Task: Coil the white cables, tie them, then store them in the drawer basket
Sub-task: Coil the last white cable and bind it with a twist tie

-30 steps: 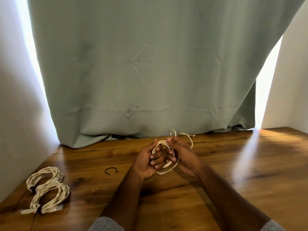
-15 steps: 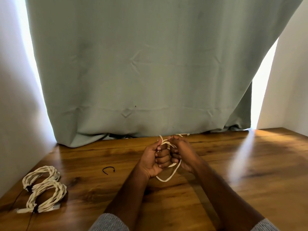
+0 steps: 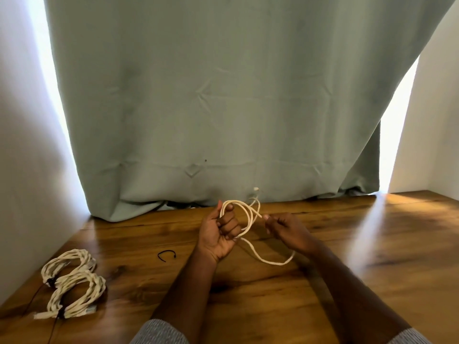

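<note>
1. White cable point(image 3: 248, 219) looped in left hand point(image 3: 219, 234), fingers curled shut around the coil; free end pinched in closed right hand point(image 3: 285, 228), slack trailing onto wooden table point(image 3: 372, 269).
2. Best kept even: loops matched in size, light tension, no twist.
3. Count: one cable in hand; two tied bundles point(image 3: 72, 286) far left; one black tie point(image 3: 167, 254) loose near left wrist. Drawer basket not visible.

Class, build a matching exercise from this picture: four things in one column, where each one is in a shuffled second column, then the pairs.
1. white cable
2. black tie
3. coiled bundles
4. curtain

A. hanging behind the table
B. lying loose left of the left hand
C. looped between both hands
D. resting near the table's left edge

Pairs: 1-C, 2-B, 3-D, 4-A
</note>
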A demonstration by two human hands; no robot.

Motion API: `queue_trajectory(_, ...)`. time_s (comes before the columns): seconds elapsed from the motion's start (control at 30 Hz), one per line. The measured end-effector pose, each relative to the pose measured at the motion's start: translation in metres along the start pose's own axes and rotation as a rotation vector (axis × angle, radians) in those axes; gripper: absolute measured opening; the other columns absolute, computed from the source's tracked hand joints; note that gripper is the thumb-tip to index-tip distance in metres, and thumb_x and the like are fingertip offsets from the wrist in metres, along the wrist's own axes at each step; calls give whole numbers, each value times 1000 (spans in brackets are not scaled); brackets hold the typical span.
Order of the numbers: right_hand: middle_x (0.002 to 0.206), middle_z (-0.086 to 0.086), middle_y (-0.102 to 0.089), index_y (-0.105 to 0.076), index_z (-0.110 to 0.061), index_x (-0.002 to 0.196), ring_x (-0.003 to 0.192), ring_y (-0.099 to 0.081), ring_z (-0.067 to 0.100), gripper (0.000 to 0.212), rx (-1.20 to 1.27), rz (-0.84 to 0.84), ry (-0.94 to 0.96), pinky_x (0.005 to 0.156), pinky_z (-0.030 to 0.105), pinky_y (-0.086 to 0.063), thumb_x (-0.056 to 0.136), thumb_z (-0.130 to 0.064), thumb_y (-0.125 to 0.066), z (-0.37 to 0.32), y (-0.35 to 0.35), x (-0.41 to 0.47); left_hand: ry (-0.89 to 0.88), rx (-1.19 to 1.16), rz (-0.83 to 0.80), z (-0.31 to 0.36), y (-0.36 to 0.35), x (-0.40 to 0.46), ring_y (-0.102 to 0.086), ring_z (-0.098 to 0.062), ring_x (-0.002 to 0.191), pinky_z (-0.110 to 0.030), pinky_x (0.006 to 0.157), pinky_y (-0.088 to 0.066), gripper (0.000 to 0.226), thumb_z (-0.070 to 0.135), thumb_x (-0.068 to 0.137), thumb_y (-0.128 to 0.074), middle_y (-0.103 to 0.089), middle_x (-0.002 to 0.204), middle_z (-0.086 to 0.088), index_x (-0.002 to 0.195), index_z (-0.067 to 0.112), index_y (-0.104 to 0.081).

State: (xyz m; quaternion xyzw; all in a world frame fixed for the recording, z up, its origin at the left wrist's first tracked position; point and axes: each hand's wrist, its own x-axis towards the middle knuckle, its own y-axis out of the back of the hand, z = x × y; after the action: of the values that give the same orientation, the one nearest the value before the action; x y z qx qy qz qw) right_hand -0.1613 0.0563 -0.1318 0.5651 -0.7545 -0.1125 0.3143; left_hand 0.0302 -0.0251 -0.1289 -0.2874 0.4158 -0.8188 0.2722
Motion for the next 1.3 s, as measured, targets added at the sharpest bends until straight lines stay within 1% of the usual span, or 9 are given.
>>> queue_trajectory(0.13,61,-8,-58,-61,-29,68,57,-50,7,42,-280,-105,19,63,31,-44,105,-41,-46,-7,8,0,-10,33,11,-6,0,1,-10,-5,40,-19,36,-16,51,35,96,-39,-19,45,6,97,-4,-72)
queue_trajectory(0.3,71,-5,-62,-57,-34,65,69,-58,13,42,-510,-172,-1,70,37,-49,104,-45,-46,-22,20,0,-44,67,57,-9,1,6,-25,-4,31,-17,35,-22,57,37,96,-39,-31,43,6,117,-10,-64)
queue_trajectory(0.43,95,-6,-68,-64,-35,102,88,-65,18,11,-644,-69,23,75,36,-54,101,-38,-53,-27,38,-8,-100,102,81,-7,-1,6,-29,-5,33,-17,37,-20,55,34,96,-43,-32,45,7,126,-10,-52)
queue_trajectory(0.53,107,-7,-69,-55,-41,131,94,-66,16,30,-712,-10,84,79,39,-58,102,-36,-52,-29,43,-20,-80,115,97,-7,1,5,-28,-5,33,-18,38,-20,53,34,98,-41,-31,46,7,128,-9,-52)
queue_trajectory(0.63,112,-1,-67,-55,-41,137,99,-66,20,36,-1059,-45,54,82,37,-57,103,-39,-44,-33,44,-25,-59,146,128,-14,0,5,-28,-5,35,-18,37,-23,52,34,105,-34,-31,47,6,132,-8,-49)
queue_trajectory(0.8,143,6,-55,-30,-52,150,127,-56,29,57,-1192,-347,-119,100,48,-49,102,-30,-52,-57,40,-37,-25,163,140,-24,-8,4,-31,-5,39,-18,40,-29,51,33,107,-33,-34,50,5,135,-7,-47)
queue_trajectory(1.0,145,10,-51,-14,-56,153,127,-55,32,68,-1388,-448,-116,96,44,-49,104,-20,-46,-86,68,-59,29,102,43,-40,-33,6,-38,-5,40,-19,42,-36,53,32,103,-38,-40,52,3,136,-9,-44)
queue_trajectory(1.17,131,8,-59,-25,-52,152,117,-62,29,61,-1478,-405,7,83,38,-50,103,-22,-47,-113,96,-72,-4,11,-38,-41,-67,9,-51,-7,48,-21,52,-48,56,33,95,-46,-50,56,1,133,-8,-49)
queue_trajectory(1.3,132,9,-60,-42,-40,147,117,-61,30,50,-1320,-390,23,86,39,-50,100,-26,-53,-125,90,-77,-43,-95,-3,-42,-71,10,-73,-17,73,-31,66,-61,47,32,92,-52,-71,80,-9,120,-5,-58)
